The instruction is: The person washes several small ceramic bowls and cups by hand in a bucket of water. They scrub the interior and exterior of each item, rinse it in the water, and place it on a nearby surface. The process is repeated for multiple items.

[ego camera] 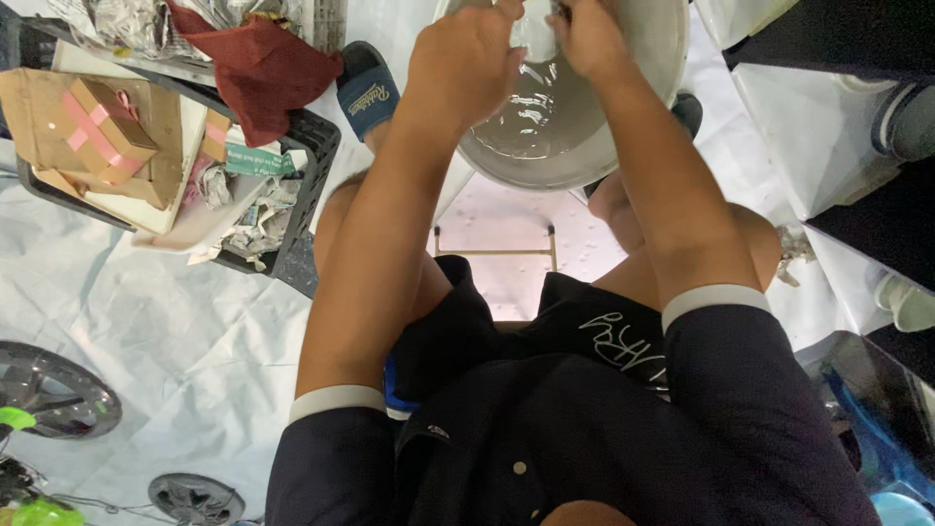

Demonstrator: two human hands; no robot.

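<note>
While both your hands work a pale object in the metal basin [584,146], left hand [463,63] curled, right hand [584,39] pinching it, keep low over the water.

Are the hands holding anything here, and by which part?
Both hands, left and right, grip something small and pale over the water-filled basin; what it is, and by which part, cannot be told.
</note>
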